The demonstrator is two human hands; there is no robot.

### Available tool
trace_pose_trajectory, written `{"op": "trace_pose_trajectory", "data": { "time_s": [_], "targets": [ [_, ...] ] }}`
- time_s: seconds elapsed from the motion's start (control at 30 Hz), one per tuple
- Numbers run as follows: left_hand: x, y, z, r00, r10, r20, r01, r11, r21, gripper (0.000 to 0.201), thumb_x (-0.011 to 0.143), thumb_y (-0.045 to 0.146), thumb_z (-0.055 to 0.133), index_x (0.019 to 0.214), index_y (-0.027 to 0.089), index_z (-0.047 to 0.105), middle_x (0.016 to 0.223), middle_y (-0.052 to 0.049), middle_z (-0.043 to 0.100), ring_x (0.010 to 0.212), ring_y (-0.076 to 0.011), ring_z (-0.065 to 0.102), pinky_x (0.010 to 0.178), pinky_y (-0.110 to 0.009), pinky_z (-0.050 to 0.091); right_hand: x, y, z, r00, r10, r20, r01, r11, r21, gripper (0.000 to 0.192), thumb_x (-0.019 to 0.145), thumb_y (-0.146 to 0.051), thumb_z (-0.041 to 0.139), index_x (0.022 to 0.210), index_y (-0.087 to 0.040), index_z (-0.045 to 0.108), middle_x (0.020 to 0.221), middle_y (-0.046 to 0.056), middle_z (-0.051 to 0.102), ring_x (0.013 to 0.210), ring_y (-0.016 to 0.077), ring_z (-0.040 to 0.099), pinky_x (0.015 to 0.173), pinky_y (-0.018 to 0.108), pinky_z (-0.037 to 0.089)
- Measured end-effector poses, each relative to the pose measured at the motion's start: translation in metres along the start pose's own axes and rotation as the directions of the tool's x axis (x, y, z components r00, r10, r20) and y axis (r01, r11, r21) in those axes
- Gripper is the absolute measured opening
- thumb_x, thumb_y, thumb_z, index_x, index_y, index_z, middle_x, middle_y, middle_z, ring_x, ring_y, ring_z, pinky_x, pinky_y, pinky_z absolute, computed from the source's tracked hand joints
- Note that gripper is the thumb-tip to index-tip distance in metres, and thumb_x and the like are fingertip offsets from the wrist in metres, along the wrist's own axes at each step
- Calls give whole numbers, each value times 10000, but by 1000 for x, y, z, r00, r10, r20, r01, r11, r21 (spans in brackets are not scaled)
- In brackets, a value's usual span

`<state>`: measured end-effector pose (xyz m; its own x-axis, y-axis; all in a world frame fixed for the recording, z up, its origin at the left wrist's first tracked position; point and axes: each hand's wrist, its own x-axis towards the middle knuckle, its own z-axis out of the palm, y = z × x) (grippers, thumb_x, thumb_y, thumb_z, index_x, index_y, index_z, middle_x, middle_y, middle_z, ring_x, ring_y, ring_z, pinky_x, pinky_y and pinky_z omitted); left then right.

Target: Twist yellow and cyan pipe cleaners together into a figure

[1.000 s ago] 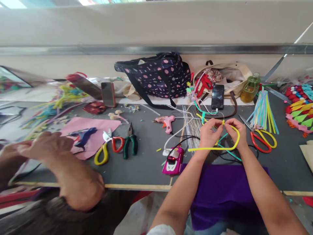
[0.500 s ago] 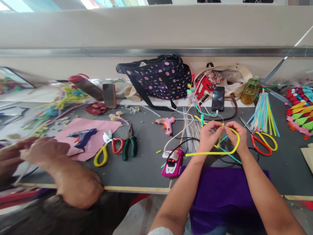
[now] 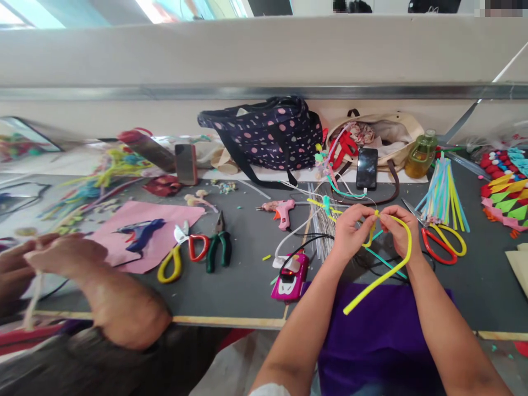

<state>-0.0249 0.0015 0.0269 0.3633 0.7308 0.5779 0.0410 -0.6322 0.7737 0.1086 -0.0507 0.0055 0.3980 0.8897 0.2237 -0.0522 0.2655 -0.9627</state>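
Note:
A yellow pipe cleaner [image 3: 373, 287] is pinched between the fingertips of both my hands, which nearly meet over the table. My left hand [image 3: 350, 234] closes on it from the left, where a bent piece of yellow hangs below the fingers. From my right hand [image 3: 398, 234], also closed, the long free end curves out to the right and back down over the purple cloth [image 3: 371, 341] on my lap. Under my hands lies a green pipe cleaner [image 3: 388, 263]. The exact joint at my fingertips is too small to make out.
Scissors [image 3: 439, 246] and a bundle of pastel pipe cleaners [image 3: 443, 192] lie at right. Leftward are a pink glue gun [image 3: 284, 213], a magenta device [image 3: 290, 280], pliers [image 3: 218, 247] and cutters [image 3: 181, 250]. A phone [image 3: 367, 168] stands behind. A co-worker's hands [image 3: 68, 256] work far left.
The free end of the yellow pipe cleaner has swung from lying across my left wrist to hanging downward over the purple cloth. Both hands keep their pinch.

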Motion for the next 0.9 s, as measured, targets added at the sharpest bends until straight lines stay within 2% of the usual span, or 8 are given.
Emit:
{"op": "trace_pose_trajectory", "data": {
  "time_s": [0.13, 0.33, 0.5, 0.67, 0.9],
  "targets": [
    [2, 7, -6, 996, 80, 38, -82, 994, 65, 142, 878, 295, 580, 802, 197, 650, 768, -40, 665, 744, -161, 601, 708, -300, 467, 1, -3, -4, 999, 30, 32, -29, 1000, -4, 158, 732, -363, 726, 726, -211, 683, 590, -25, 599, 530, 116, 507, 500, 239, 409],
    [2, 6, -8, 995, 78, 65, -81, 995, 50, 186, 883, 341, 568, 783, 204, 644, 755, -43, 668, 734, -173, 600, 735, -328, 460, 3, -1, -10, 995, 86, 55, -91, 992, 87, 118, 694, -319, 764, 712, -210, 721, 603, -5, 675, 519, 124, 587, 515, 246, 471],
    [3, 2, -13, 999, 33, 21, -34, 999, 17, 218, 872, 387, 573, 767, 209, 642, 740, -37, 659, 746, -183, 603, 771, -353, 457, 10, 3, -22, 987, 155, -41, -141, 961, 238, 204, 642, -369, 803, 713, -202, 708, 553, -8, 659, 469, 119, 591, 451, 230, 470],
    [4, -4, -20, 1000, -3, -22, 1, 996, -94, 210, 851, 390, 605, 765, 202, 641, 737, -35, 644, 741, -181, 603, 739, -345, 463, 18, 6, -39, 983, 128, -129, -68, 917, 393, 221, 624, -368, 839, 702, -221, 694, 562, -37, 627, 493, 84, 570, 453, 192, 466],
    [5, -5, -27, 1000, 1, 14, 0, 992, -123, 244, 835, 423, 622, 725, 206, 632, 703, -37, 629, 705, -182, 585, 717, -357, 471, 24, 3, -60, 975, 78, -206, 47, 838, 544, 261, 559, -349, 884, 641, -220, 672, 589, -62, 590, 488, 44, 509, 422, 158, 419]
  ]
}}
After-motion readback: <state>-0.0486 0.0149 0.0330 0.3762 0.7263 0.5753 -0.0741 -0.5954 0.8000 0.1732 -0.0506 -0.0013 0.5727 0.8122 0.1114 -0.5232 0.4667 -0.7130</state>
